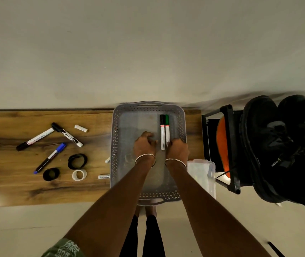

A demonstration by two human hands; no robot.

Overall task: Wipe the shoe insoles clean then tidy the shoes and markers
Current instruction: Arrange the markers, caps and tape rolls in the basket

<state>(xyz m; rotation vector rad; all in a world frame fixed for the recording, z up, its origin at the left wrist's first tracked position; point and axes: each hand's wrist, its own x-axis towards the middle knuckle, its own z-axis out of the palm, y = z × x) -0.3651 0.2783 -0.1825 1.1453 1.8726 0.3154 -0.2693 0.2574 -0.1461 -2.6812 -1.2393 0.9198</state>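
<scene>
A grey perforated tray [119, 127] lies on the wooden table. Two white markers lie side by side in it, one with a black cap [162, 134] and one with a green cap [167, 132]. My right hand [178, 150] pinches the near end of the green-capped marker. My left hand [144, 145] rests in the tray with loosely curled fingers, its fingertips just beside the black-capped marker. Three more markers lie on the table at the left: two black ones [35, 139] [66, 135] and a blue one [51, 158]. Black shoes [281, 145] sit on a black rack [230, 145] at the right, beside an orange insole [222, 145].
Two black tape rolls [77, 161] [51, 174] and a white one [79, 175] lie left of the tray, along with small white marker pieces [81, 128] [103, 176]. A clear plastic box [201, 173] stands at the tray's near right corner.
</scene>
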